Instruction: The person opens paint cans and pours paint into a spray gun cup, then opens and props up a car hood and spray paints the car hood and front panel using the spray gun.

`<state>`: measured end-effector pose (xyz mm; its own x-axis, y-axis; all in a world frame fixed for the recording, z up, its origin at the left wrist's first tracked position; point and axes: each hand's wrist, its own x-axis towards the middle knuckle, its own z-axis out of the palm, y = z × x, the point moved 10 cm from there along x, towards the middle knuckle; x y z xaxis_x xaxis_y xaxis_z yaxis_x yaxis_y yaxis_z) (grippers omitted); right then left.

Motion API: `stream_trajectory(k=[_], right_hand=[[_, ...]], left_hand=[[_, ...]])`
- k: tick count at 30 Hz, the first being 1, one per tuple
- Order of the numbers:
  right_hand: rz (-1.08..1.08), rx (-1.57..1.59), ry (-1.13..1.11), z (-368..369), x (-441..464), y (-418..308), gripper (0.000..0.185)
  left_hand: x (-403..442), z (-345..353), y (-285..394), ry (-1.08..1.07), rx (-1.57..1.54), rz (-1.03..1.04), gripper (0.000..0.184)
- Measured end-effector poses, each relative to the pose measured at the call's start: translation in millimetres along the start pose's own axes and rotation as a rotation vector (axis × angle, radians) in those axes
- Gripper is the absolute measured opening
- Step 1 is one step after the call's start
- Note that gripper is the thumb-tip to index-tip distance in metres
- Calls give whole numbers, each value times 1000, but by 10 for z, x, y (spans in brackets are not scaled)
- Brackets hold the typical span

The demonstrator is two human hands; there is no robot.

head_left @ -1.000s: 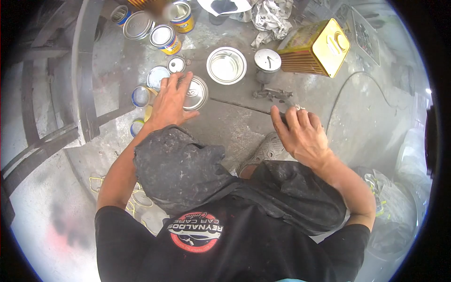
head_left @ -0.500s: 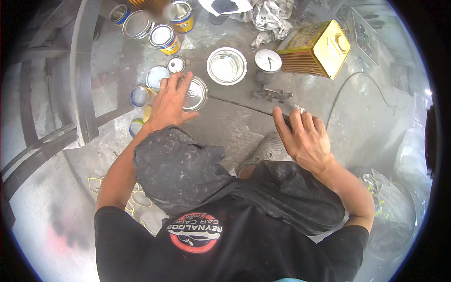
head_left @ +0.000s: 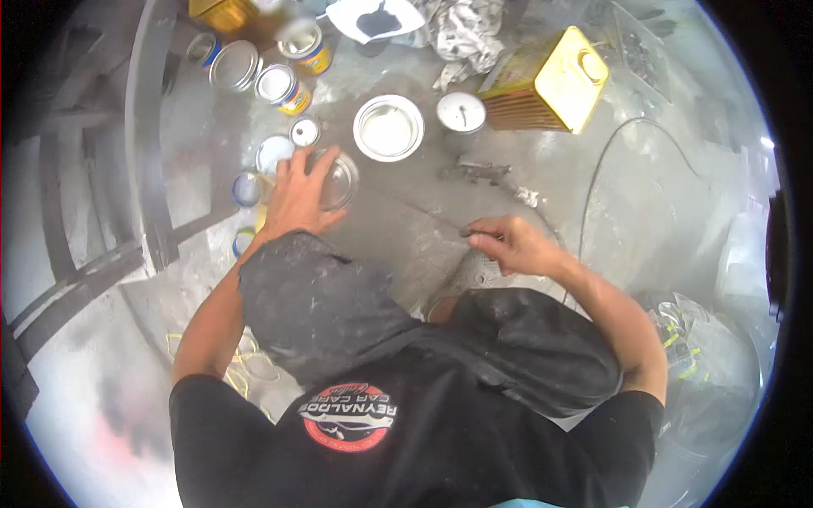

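My left hand (head_left: pixel 298 196) is curved against the near-left side of a round metal can (head_left: pixel 340 183). Its fingers reach along the far side and its thumb sits at the near edge. The can's lid is on, partly covered by the fingers. In my right hand (head_left: pixel 511 242), fingers and thumb are pinched on the end of a long thin dark rod (head_left: pixel 436 217). The rod slants up and left towards the can. Its far end is blurred, so I cannot tell whether it touches the rim.
An open can (head_left: pixel 388 128) stands beyond, beside a spray gun (head_left: pixel 479 170) with a white-lidded cup. A yellow square tin (head_left: pixel 559 85) stands far right, near crumpled paper (head_left: pixel 464 38). Several small paint cans (head_left: pixel 284 88) stand far left. A hose (head_left: pixel 597 173) curves across the floor.
My right hand has moved left and nearer to me, turning from knuckles-up to a sideways pinch on the rod. My left hand stays at the can. The view has shifted slightly.
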<state>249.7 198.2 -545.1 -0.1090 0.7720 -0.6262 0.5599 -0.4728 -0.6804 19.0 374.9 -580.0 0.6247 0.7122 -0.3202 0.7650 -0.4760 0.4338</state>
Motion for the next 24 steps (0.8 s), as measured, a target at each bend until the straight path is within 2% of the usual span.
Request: stream_trajectory(k=[1, 4, 5, 7, 9, 11, 15, 21, 24], right_hand=[[13, 27, 3, -55, 21, 4, 25], [-217, -394, 263, -406, -158, -325, 27], [-238, -372, 396, -628, -237, -406, 26], [-219, -525, 718, -1149, -407, -488, 30], [-110, -681, 950, -1662, -488, -416, 34], [-84, -738, 1055, -1941, -416, -297, 40], [7, -761, 992, -2071, -59, -64, 49], [87, -870, 946, -1916, 65, -206, 56], [-109, -1230, 1112, -1785, -80, -652, 63]], left_hand=[[38, -26, 13, 7, 1, -7, 102], [28, -140, 97, 45, 184, -41, 101], [43, -155, 96, 26, 174, -58, 102], [40, -90, 56, 12, 140, -57, 102], [57, -69, 43, 37, 111, -46, 103], [15, -69, 38, 73, 88, -21, 103], [-82, -99, 46, 196, 51, 35, 105], [-239, -87, 82, 325, 19, 89, 106], [-253, -93, 65, 334, 29, 98, 105]])
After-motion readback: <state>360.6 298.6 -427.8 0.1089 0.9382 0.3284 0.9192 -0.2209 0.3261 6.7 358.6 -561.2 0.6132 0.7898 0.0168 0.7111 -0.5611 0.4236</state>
